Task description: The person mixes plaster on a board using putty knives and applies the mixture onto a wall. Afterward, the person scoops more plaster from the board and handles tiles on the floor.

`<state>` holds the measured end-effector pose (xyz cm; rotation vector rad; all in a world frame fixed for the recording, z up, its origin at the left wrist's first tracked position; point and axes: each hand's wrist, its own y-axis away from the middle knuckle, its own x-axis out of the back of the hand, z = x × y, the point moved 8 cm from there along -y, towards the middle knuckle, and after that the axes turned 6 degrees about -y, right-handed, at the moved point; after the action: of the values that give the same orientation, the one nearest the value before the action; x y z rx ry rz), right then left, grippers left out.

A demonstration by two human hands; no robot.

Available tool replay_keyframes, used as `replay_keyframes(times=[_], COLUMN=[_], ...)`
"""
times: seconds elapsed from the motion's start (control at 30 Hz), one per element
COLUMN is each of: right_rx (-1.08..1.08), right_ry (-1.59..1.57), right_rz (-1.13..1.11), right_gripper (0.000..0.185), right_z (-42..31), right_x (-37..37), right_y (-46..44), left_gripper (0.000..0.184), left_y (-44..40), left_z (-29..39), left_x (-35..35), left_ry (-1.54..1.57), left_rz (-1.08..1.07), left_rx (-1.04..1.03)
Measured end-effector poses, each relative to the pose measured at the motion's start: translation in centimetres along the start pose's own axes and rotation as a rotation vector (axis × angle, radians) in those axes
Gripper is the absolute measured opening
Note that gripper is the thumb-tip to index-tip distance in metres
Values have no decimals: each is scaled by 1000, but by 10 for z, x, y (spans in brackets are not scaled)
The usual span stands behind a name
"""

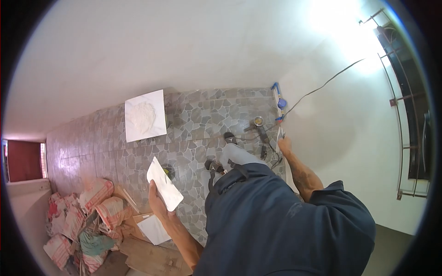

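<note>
My left hand (159,202) is closed on the edge of a white rectangular tile piece (164,184), held tilted above the floor. My right hand (285,145) is closed low against the white wall, just below a blue pipe fitting with a round blue water meter (282,103). A thin, pale object shows at its fingertips, too small to make out. On the floor beside that hand lies an angle grinder (263,133) with its cord. A square white tile (131,131) farther left bears a heap of white powder or paste (143,115).
Stuffed sacks (110,211) and scraps of board (152,255) pile up at the lower left. Another white tile (154,229) leans there. A dark cable (317,89) runs along the right wall. Metal window bars (405,147) stick out at far right. Stone-patterned tiles (193,119) cover the floor.
</note>
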<state>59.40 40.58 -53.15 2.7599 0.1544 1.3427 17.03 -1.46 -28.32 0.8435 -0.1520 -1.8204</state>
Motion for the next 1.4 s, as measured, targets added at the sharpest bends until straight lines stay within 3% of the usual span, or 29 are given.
replay_keyframes(times=[0.13, 0.33, 0.73, 0.8, 1.07, 1.17, 1.2, 1.33, 1.4], right_rx=[26, 29, -105, -18, 244, 413, 476, 667, 909], right_ry=[111, -116, 64, 7, -55, -80, -126, -128, -120], right_rz=[-138, -78, -128, -124, -271, -367, -422, -651, -703], right_gripper=[34, 34, 36, 35, 28, 23, 23, 24, 22], right_z=[-6, -68, -86, -87, -259, -374, -420, -568, -629], right_x=[-17, 5, -30, -56, -193, -228, -229, -211, -186], right_y=[-19, -5, -22, -38, -79, -66, -55, 1, 47], left_gripper=[38, 39, 37, 37, 29, 25, 23, 27, 30], left_y=[0, -3, -55, -74, -154, -182, -188, -213, -231], left_z=[-3, 0, 24, 32, 108, 128, 134, 159, 164], left_x=[27, 36, 27, 29, 41, 70, 77, 48, 51], left_ry=[-11, 39, 15, -1, -166, -237, -290, -185, -169], left_rz=[50, 83, 88, 94, 204, 360, 453, 491, 480], left_rx=[-27, -19, 9, -19, -157, -203, -213, -234, -248])
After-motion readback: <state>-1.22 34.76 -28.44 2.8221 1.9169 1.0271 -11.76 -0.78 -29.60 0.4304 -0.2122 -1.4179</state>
